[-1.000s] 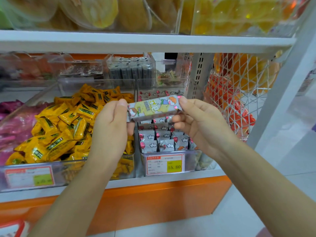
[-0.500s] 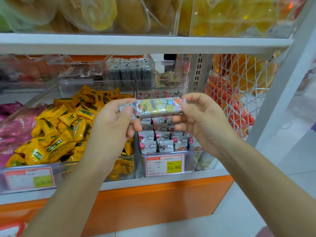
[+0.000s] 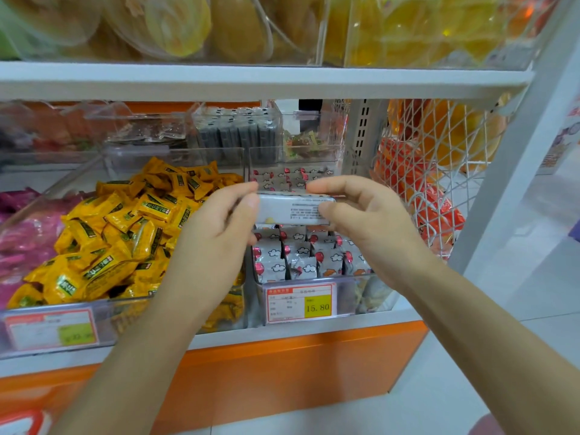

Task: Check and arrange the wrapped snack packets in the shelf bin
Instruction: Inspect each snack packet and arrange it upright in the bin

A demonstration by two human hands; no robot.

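One silver-grey oblong wrapped snack packet (image 3: 293, 208), small-print side up, is held level over the clear plastic shelf bin (image 3: 345, 298). Its left end is pinched by the left hand (image 3: 216, 237) and its right end by the right hand (image 3: 367, 221), each between thumb and forefinger. In the bin, white cloud-and-red-balloon packets (image 3: 301, 262) are stood in rows. Four show in the front row, the rest are partly hidden. One red-and-yellow price label (image 3: 301, 302), marked 15.80, is fixed to the bin's front. Heaped yellow packets (image 3: 125, 233), uncountable, are held in the neighbouring bin.
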